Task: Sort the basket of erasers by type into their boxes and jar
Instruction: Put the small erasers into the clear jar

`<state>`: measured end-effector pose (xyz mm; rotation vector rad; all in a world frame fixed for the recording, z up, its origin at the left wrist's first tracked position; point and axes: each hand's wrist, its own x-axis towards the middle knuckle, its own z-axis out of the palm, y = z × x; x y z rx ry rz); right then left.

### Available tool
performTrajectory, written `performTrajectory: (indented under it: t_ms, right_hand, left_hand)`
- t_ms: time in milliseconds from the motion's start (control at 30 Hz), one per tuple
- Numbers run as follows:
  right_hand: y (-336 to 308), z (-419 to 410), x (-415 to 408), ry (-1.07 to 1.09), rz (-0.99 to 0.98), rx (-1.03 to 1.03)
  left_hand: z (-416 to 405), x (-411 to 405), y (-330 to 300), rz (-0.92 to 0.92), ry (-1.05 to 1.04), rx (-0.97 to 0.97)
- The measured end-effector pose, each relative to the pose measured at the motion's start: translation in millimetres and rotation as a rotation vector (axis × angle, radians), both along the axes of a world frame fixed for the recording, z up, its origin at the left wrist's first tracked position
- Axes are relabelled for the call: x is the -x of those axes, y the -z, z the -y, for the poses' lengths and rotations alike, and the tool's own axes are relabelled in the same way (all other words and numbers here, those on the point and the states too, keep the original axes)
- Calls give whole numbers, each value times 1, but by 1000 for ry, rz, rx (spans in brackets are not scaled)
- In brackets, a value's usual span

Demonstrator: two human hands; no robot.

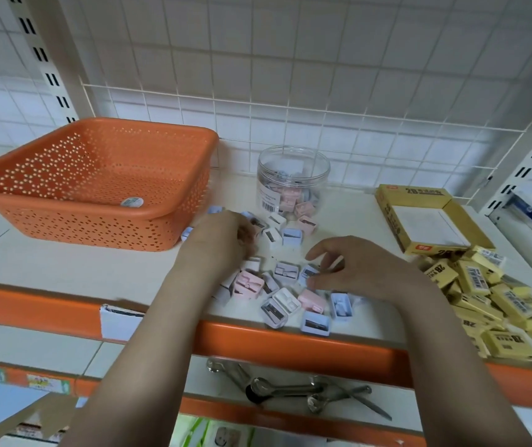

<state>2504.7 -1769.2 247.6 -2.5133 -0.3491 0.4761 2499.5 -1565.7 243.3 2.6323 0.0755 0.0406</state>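
The shelf carries every task item. The orange basket, upper left of the frame, shows no erasers inside, only a round sticker; emptying appears complete. The yellow box, right of centre, stands open and looks unfilled; the yellow erasers lie heaped at lower right just beside it, so that type remains unsorted. The clear jar, centre, is partly filled with pastel erasers; more pastel erasers lie scattered in front of it. The left hand is curled over pieces near the basket; what it holds cannot be told. The right hand pinches one pastel piece at centre. Judged progress: roughly early to middle.
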Motion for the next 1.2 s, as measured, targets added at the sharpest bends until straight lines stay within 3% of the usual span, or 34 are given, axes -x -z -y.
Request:
performTrajectory:
  t_ms: [333,567,633,833,1033,1200]
  right_hand:
    - [14,8,10,158,175,-99]
    - [2,13,-8,283,261,-216]
    - [-10,8,-26,326,291,-309]
    - [-40,-25,-88,330,353,-545]
    - [-45,-31,-80,301,376,-529]
    - [-26,-14,-33,124,214,-293]
  left_hand:
    - [27,-57,-41,360,153,167]
    - [22,-80,-47,393,129,198]
    - [12,-60,-38,366,160,206]
    - [-10,1,-1,53,274,137]
    - [-15,19,7,-57,232,104]
    - [-13,14,5,-138,219,90]
